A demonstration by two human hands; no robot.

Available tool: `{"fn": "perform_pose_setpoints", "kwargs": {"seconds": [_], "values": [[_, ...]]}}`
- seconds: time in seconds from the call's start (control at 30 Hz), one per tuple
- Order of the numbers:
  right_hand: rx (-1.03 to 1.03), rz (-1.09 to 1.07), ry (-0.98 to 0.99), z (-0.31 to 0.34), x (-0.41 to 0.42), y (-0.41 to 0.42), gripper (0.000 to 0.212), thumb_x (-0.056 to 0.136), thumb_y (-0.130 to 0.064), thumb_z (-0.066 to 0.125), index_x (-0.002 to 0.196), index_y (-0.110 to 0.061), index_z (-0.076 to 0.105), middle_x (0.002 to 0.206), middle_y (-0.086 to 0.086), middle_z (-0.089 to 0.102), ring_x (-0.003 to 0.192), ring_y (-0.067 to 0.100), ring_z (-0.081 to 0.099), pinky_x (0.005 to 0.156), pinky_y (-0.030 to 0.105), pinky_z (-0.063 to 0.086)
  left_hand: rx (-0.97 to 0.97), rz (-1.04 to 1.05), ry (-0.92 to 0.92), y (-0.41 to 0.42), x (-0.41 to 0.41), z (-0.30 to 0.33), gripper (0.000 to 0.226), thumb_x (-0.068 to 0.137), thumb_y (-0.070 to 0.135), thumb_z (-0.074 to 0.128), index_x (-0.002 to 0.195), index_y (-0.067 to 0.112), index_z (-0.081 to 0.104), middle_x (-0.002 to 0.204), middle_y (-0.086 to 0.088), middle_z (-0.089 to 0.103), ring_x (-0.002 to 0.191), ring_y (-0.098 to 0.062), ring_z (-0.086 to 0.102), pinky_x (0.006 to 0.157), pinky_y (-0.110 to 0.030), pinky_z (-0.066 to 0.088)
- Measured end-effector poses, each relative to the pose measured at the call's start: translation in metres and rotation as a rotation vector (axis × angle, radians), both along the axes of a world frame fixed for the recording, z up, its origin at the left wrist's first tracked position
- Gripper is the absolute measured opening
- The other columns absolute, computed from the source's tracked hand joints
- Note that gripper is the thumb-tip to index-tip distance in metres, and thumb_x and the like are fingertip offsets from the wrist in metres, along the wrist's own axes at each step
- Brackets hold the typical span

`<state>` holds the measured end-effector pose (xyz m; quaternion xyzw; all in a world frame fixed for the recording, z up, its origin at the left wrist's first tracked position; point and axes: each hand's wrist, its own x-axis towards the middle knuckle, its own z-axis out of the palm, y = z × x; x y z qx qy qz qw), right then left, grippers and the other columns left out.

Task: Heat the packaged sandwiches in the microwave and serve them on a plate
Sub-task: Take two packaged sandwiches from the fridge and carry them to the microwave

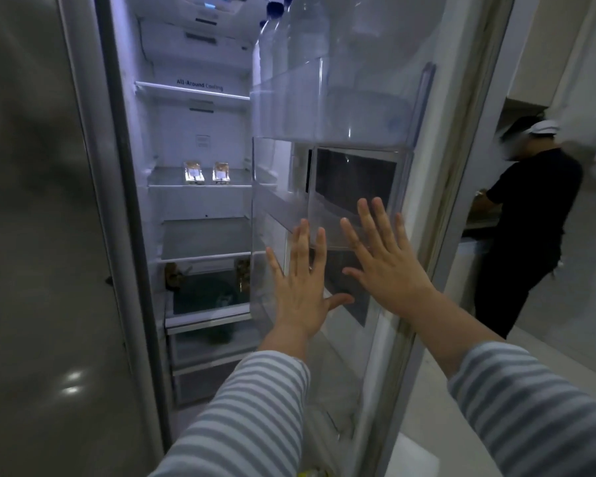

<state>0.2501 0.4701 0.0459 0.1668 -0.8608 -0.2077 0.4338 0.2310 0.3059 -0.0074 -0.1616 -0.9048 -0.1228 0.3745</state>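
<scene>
Head view: left hand [298, 290] and right hand [386, 259] are raised with fingers spread flat, holding nothing, before the open refrigerator door [375, 187]. Two packaged sandwiches [207, 172] lie side by side on a middle shelf [172, 183] inside.

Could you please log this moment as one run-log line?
fridge door open | left hand, right hand open, empty | two sandwich packs on shelf, untouched
</scene>
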Motion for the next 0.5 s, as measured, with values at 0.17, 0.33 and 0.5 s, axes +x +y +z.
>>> {"fn": "perform_pose_setpoints", "kwargs": {"seconds": [0.17,0.33,0.5], "values": [[-0.019,0.016,-0.044,-0.001,0.004,0.019,0.087,0.089,-0.049,0.048,0.152,-0.014,-0.002,0.156,0.016,-0.023,0.145,0.039,-0.008,0.114,0.062,0.005,0.01,0.006,0.017,0.023,0.004,-0.001,0.132,0.066,0.08,0.055,0.146,0.02,-0.03,0.158,-0.01,-0.022,0.147,-0.027,-0.018,0.111,-0.065,-0.006],[-0.227,0.044,-0.047,-0.007,0.019,-0.001,0.084,0.084,-0.025,0.061,0.153,-0.012,0.014,0.158,0.022,0.001,0.146,0.039,-0.001,0.114,0.063,0.009,-0.085,-0.013,-0.082,-0.007,0.01,0.005,0.101,0.086,0.071,0.034,0.137,0.027,-0.042,0.156,0.002,-0.028,0.146,-0.021,-0.021,0.113,-0.063,-0.01],[-0.209,0.261,-0.113,-0.017,0.012,-0.065,0.066,0.078,-0.011,0.058,0.142,-0.016,0.042,0.155,0.016,0.026,0.146,0.032,0.013,0.117,0.058,0.007,0.001,0.023,-0.222,-0.075,0.018,0.011,0.064,0.098,0.037,0.043,0.153,0.025,0.012,0.16,0.002,0.015,0.149,-0.015,0.005,0.118,-0.048,0.003]]}}
